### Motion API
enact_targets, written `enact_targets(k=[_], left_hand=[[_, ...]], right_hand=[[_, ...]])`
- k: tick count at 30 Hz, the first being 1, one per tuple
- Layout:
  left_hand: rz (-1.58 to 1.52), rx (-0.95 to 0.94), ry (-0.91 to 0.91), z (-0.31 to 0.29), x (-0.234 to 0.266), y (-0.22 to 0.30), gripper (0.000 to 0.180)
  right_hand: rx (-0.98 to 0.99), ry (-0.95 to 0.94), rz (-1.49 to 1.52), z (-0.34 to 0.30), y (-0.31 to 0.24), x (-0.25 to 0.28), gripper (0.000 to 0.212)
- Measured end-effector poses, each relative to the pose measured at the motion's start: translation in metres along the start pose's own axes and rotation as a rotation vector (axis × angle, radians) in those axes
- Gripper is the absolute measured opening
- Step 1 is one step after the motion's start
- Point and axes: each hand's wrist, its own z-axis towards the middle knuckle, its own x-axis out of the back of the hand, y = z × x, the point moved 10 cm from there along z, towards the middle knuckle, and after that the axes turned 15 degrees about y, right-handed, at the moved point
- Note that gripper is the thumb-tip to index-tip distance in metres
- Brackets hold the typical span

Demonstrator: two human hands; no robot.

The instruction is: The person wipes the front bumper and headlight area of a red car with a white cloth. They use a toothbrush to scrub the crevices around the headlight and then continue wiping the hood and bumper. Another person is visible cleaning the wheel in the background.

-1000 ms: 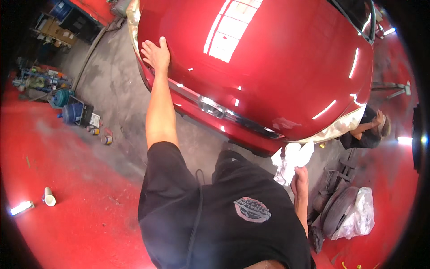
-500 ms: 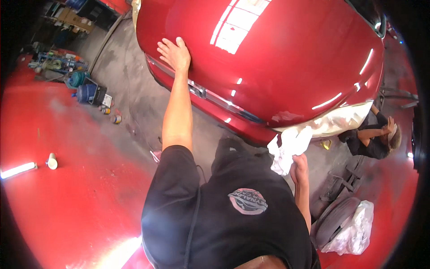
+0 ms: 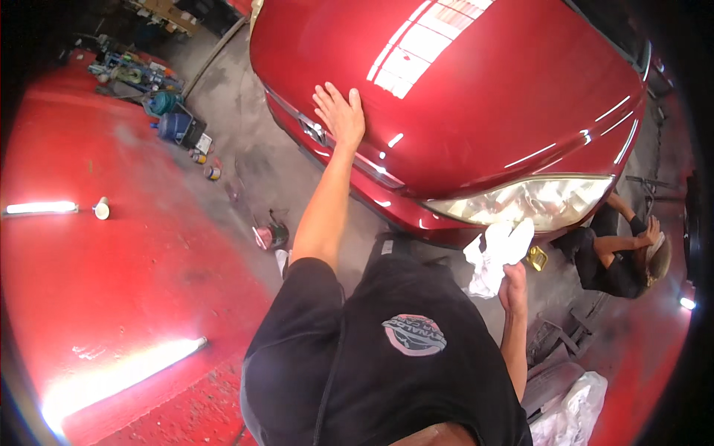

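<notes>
My left hand (image 3: 341, 117) rests flat on the front part of a glossy red car hood (image 3: 476, 97), fingers spread, with nothing in it. Below it runs the chrome grille trim (image 3: 379, 171). On the right, my right hand (image 3: 513, 286) is closed on a crumpled white cloth (image 3: 497, 256). The cloth hangs just in front of the car's clear headlight (image 3: 532, 202); whether they touch I cannot tell.
Another person (image 3: 621, 249) crouches beside the headlight, a hand at the head. A yellow container (image 3: 537, 258) stands on the floor. Wrapped in plastic, a tire (image 3: 554, 383) lies lower right. Bottles and cans (image 3: 175, 128) line the left wall, near lit tube lamps (image 3: 126, 379).
My left hand has slid across the hood to the right and a little toward me. The view has shifted, showing more of the headlight. The cloth stays in my right hand.
</notes>
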Motion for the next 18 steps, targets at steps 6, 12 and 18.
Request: enact_targets(k=[6, 12, 18], left_hand=[[0.026, 0.099, 0.059, 0.087, -0.010, -0.054, 0.081], [0.017, 0.202, 0.037, 0.182, -0.036, -0.115, 0.087], [0.056, 0.245, 0.013, 0.265, -0.057, -0.177, 0.089]], right_hand=[[-0.098, 0.024, -0.144, -0.013, 0.020, 0.031, 0.041], [-0.263, 0.357, -0.414, -0.041, 0.121, 0.135, 0.021], [-0.039, 0.162, -0.939, -0.072, 0.140, 0.104, 0.010]])
